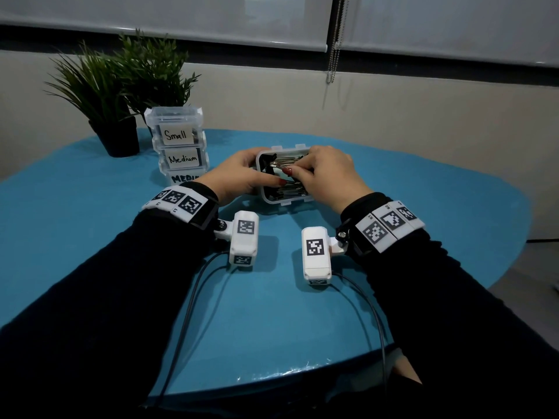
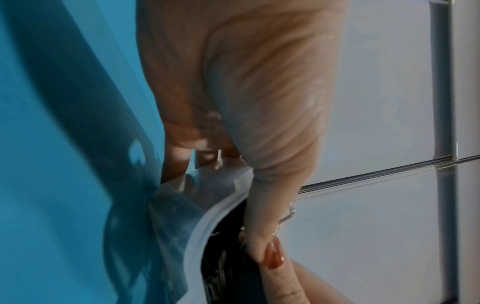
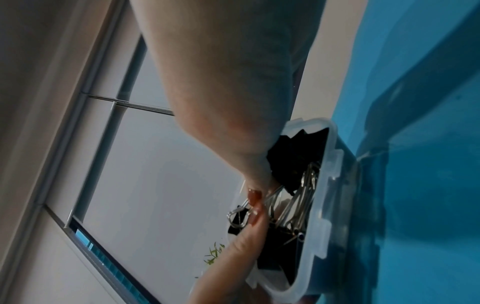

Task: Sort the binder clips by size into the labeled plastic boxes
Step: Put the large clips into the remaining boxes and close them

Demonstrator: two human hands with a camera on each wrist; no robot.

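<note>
An open clear plastic box (image 1: 284, 202) sits mid-table, full of black binder clips (image 1: 286, 191) with silver wire handles. My left hand (image 1: 263, 170) grips the box's left side, fingers round the far corner and thumb lying over the near rim (image 2: 200, 232). My right hand (image 1: 298, 166) reaches into the box from the right. Its thumb and fingers pinch the wire handle of one binder clip (image 3: 237, 215), which stands slightly above the others (image 3: 293, 158). The two red-nailed thumbs nearly touch. My right palm hides much of the box's inside in the head view.
Three closed clear boxes are stacked at the left: "Small" (image 1: 177, 135), "Medium" (image 1: 183, 159), and a bottom one (image 1: 181, 178) half hidden by my left wrist. Two potted plants (image 1: 121, 86) stand behind the stack. Sensor cables trail over the blue table (image 1: 90, 192) toward me.
</note>
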